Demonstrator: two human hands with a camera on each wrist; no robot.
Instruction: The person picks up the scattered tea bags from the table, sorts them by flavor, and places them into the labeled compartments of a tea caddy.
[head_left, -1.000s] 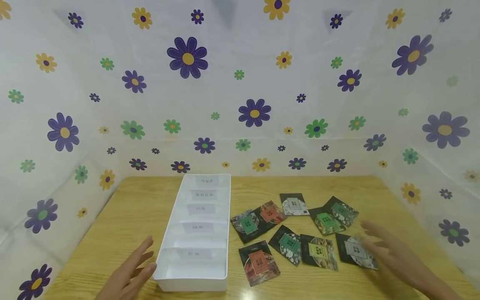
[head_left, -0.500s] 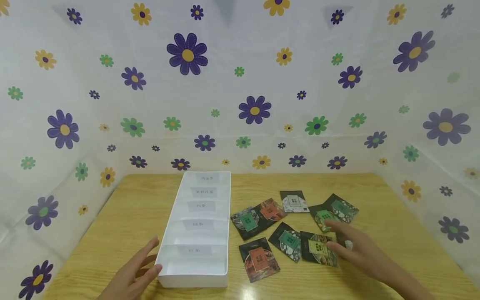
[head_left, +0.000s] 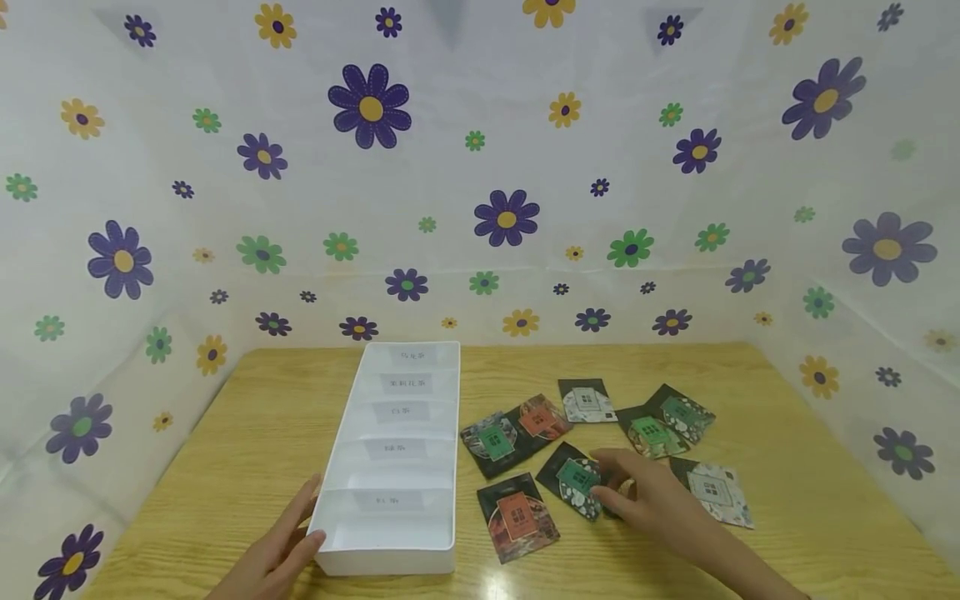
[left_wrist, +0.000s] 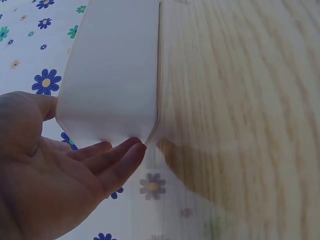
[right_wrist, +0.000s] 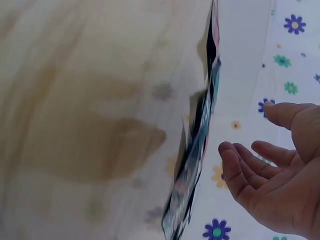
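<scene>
A long white divided box (head_left: 385, 562) stands on the table, its compartments bearing printed labels. My left hand (head_left: 281, 546) rests against its near left corner, the thumb at the rim and the fingers along the outer side. The left wrist view shows my left fingertips (left_wrist: 132, 145) touching the white wall. Over the flat sachets, my right hand (head_left: 652, 504) hovers with loosely bent fingers and nothing visible between them. Nearest its fingertips lies a dark sachet with a teal label (head_left: 577, 479). The yellow-labelled sachet is hidden beneath the hand.
Around the right hand lie an orange-labelled sachet (head_left: 517, 517), a white-patterned sachet (head_left: 716, 492), a green-labelled sachet (head_left: 652, 432) and several others. The wooden table (head_left: 247, 417) meets a flowered cloth (head_left: 442, 175) at the back and sides.
My right hand has moved left across the sachets, from the white-patterned one at the right to the teal-labelled one. My left hand has stayed at the box's near corner.
</scene>
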